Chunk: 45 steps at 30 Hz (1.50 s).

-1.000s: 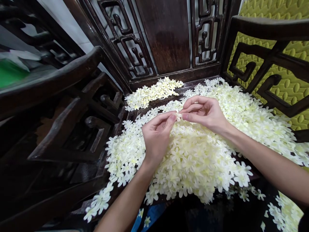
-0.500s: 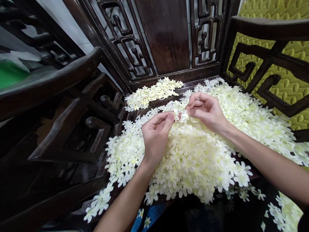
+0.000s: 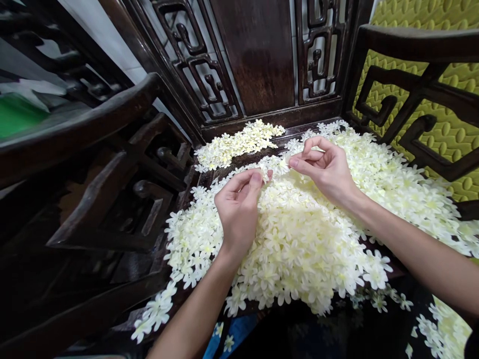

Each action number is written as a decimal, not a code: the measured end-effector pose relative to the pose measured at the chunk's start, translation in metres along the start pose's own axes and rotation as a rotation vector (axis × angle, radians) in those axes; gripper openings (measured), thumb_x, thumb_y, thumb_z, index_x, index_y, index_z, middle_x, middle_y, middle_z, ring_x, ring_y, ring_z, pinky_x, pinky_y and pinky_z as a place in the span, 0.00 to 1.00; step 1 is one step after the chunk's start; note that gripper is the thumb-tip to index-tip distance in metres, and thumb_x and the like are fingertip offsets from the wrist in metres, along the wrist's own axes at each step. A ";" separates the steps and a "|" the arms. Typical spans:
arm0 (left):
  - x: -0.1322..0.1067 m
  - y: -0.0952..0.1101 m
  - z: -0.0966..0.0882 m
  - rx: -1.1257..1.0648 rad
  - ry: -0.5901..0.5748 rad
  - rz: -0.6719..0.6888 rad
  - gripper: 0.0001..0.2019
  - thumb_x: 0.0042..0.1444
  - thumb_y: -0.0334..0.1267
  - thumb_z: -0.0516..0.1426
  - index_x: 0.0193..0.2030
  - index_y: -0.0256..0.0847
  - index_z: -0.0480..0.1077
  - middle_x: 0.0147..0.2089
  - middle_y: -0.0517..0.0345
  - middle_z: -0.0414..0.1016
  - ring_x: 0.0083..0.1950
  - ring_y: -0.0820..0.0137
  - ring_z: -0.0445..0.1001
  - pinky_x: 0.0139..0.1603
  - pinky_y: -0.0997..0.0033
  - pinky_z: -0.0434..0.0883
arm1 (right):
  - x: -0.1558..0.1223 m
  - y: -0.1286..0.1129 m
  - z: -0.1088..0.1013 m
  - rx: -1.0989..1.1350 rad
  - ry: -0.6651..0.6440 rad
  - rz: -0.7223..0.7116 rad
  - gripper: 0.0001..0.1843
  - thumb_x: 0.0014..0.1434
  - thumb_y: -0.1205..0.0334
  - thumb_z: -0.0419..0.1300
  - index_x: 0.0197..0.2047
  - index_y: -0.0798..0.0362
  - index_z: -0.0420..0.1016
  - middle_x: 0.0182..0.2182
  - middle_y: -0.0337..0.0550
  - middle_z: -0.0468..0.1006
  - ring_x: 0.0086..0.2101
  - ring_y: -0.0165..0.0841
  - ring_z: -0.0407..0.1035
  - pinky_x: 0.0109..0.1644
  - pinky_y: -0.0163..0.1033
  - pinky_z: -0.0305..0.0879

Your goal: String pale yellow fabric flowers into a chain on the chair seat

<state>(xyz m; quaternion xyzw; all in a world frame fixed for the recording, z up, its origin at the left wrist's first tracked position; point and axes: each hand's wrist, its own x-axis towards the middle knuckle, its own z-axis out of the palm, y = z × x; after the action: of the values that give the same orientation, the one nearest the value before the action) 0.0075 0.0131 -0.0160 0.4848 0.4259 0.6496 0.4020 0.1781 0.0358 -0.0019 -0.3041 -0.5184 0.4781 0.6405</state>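
Note:
Above a large heap of white, yellow-centred flowers (image 3: 295,244), both of my hands are raised with their fingertips close together. My left hand (image 3: 239,202) is closed, thumb and forefinger pinching a small white flower (image 3: 265,175). To its right, my right hand (image 3: 327,167) is also closed in a pinch, the other fingers curled. White petals show right at its fingertips, but they blend into the flowers behind, so what it holds is hard to make out. A gap separates the two hands.
A smaller pile of flowers (image 3: 239,144) lies at the back of the dark wooden seat. Carved armrests (image 3: 108,109) flank it, with a panelled backrest (image 3: 254,55) behind. Beyond the right armrest is a yellow-green quilted cover (image 3: 419,94). Loose flowers (image 3: 155,311) trail at the lower left.
My hands have drawn slightly apart: the left shifted a little left, the right rose a little. Both stay pinched. The flower heaps look the same.

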 end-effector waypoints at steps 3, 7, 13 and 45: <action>-0.003 0.001 0.001 0.049 -0.008 0.011 0.09 0.57 0.43 0.66 0.40 0.42 0.81 0.40 0.55 0.82 0.44 0.67 0.81 0.51 0.65 0.79 | -0.002 -0.003 0.002 -0.024 -0.081 -0.048 0.18 0.48 0.61 0.77 0.36 0.52 0.72 0.30 0.36 0.80 0.30 0.27 0.75 0.37 0.33 0.73; -0.005 0.003 0.001 0.092 -0.023 0.050 0.07 0.56 0.41 0.66 0.40 0.42 0.81 0.40 0.57 0.83 0.42 0.70 0.81 0.47 0.71 0.78 | -0.005 -0.003 0.003 0.003 -0.227 -0.009 0.19 0.50 0.60 0.76 0.41 0.53 0.74 0.34 0.40 0.83 0.36 0.31 0.79 0.44 0.37 0.77; -0.005 0.004 0.002 0.094 -0.063 0.075 0.07 0.57 0.40 0.65 0.40 0.40 0.80 0.41 0.55 0.83 0.43 0.69 0.81 0.49 0.68 0.77 | -0.007 -0.002 0.003 -0.015 -0.220 0.036 0.19 0.49 0.65 0.76 0.41 0.53 0.75 0.36 0.43 0.86 0.35 0.32 0.81 0.38 0.34 0.77; -0.007 0.007 0.003 0.065 -0.089 0.025 0.08 0.57 0.40 0.66 0.41 0.41 0.81 0.43 0.54 0.84 0.44 0.68 0.81 0.51 0.67 0.78 | -0.007 -0.003 0.002 0.035 -0.235 0.075 0.19 0.48 0.69 0.76 0.43 0.55 0.78 0.35 0.43 0.87 0.35 0.30 0.81 0.39 0.31 0.78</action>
<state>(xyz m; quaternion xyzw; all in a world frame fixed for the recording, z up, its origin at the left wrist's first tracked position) 0.0112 0.0050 -0.0110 0.5312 0.4226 0.6181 0.3964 0.1775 0.0279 -0.0009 -0.2539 -0.5699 0.5429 0.5621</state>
